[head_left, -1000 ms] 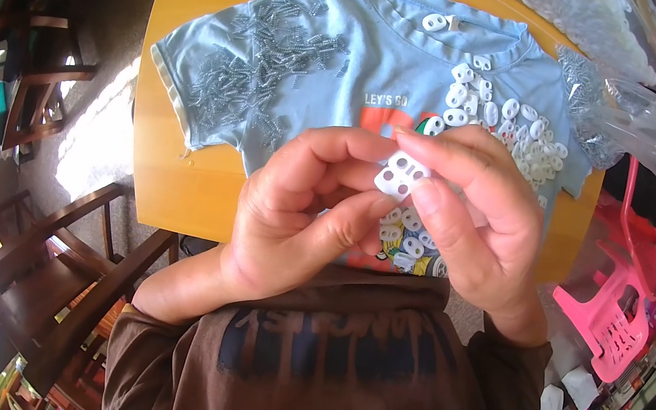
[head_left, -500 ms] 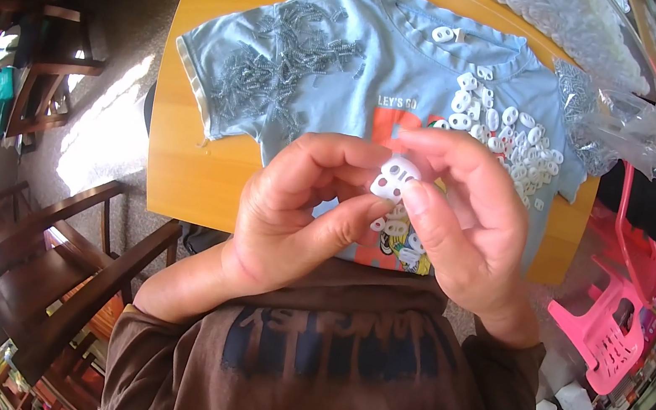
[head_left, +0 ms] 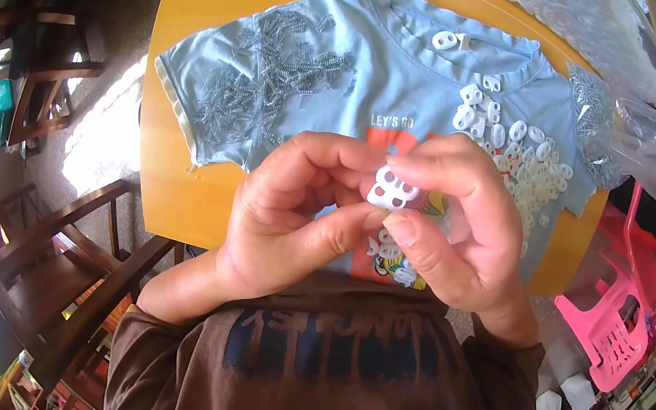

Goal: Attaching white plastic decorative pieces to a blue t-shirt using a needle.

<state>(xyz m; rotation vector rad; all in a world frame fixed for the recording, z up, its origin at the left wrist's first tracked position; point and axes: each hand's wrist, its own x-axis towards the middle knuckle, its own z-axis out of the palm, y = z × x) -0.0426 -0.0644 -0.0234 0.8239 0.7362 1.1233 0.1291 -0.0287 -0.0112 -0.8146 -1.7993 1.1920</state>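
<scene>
Between the fingertips of both hands is a white plastic cord lock (head_left: 395, 190) with several holes in its face. My left hand (head_left: 295, 200) pinches its left side, thumb below and forefinger above. My right hand (head_left: 465, 225) closes on it from the right with thumb and forefinger. Beneath the hands lies a light blue T-shirt (head_left: 331, 14) spread on the table. Many small white two-holed plastic pieces (head_left: 533, 164) are heaped on its right part. Small metal springs (head_left: 262, 76) lie scattered over its left sleeve. A few more white pieces (head_left: 382, 250) show below my fingers, partly hidden.
The T-shirt lies on a yellow wooden table (head_left: 202, 195). Clear bags with springs (head_left: 591, 117) and white parts (head_left: 575, 30) lie at the far right. A pink plastic chair (head_left: 614, 333) stands right, dark wooden chairs (head_left: 74, 260) left. Part of another person shows at the right edge.
My right thumb has moved down off the cord lock's face, so more of its holes show. Both hands stay in nearly the same place. The view has shifted slightly.
</scene>
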